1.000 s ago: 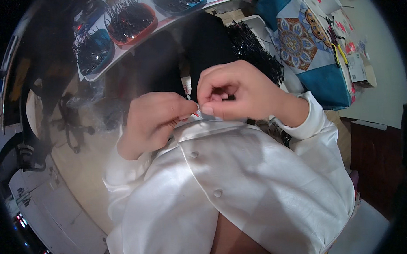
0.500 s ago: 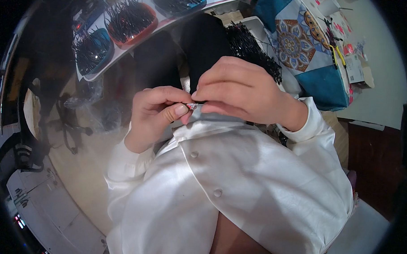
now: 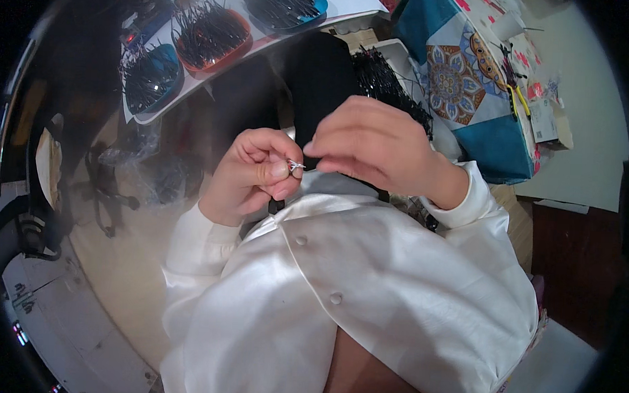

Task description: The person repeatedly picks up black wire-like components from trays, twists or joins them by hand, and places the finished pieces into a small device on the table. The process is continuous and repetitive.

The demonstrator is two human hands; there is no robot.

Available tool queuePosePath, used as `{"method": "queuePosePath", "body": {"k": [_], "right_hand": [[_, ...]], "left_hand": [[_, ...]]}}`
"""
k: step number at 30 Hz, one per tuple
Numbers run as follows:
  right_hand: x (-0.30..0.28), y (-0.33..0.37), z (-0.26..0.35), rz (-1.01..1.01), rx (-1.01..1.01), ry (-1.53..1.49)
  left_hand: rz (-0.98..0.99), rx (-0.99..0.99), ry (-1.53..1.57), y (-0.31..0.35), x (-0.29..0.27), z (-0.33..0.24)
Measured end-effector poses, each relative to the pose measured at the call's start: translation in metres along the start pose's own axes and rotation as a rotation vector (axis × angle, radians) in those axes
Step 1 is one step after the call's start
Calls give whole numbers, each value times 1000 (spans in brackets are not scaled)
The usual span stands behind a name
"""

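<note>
In front of my lap, my left hand point(image 3: 259, 168) is closed in a pinch between thumb and forefinger. From that pinch stick out several thin wires with silvery bare ends point(image 3: 296, 166), splayed at the tips; the rest of them is hidden by the fingers. Just to the right, my right hand point(image 3: 379, 143) hovers close to these ends, slightly smeared by motion. Its fingers are curved, the thumb and forefinger a little apart, with nothing visible between them.
Teal point(image 3: 171, 94), orange point(image 3: 238, 52) and blue point(image 3: 320, 4) trays of black wires stand on a white table point(image 3: 193, 88). More black wires point(image 3: 384, 78) lie in a white container right of my knees. Beyond it, yellow-handled pliers point(image 3: 521, 101) rest on a patterned cloth point(image 3: 457, 73).
My right hand has drawn slightly away from the wire ends, its fingertips parting from them. The silvery ends now show more clearly in my left hand, whose pinch stays closed.
</note>
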State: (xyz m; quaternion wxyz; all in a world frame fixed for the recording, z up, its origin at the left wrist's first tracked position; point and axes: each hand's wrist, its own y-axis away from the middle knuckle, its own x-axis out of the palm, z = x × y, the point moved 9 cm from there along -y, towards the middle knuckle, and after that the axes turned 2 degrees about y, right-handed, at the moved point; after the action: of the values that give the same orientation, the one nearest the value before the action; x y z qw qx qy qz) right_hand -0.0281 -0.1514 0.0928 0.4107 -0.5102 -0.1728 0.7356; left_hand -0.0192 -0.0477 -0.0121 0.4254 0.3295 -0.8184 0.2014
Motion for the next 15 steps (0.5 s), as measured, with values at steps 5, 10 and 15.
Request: {"method": "queuePosePath", "body": {"k": [5, 10, 15], "right_hand": [[-3, 0, 16, -27, -286, 84], [0, 2, 28, 0, -440, 173], [4, 1, 16, -8, -138, -29]], "left_hand": [[42, -62, 74, -2, 5, 7], [43, -123, 85, -2, 10, 10], [10, -2, -329, 0, 17, -6]]}}
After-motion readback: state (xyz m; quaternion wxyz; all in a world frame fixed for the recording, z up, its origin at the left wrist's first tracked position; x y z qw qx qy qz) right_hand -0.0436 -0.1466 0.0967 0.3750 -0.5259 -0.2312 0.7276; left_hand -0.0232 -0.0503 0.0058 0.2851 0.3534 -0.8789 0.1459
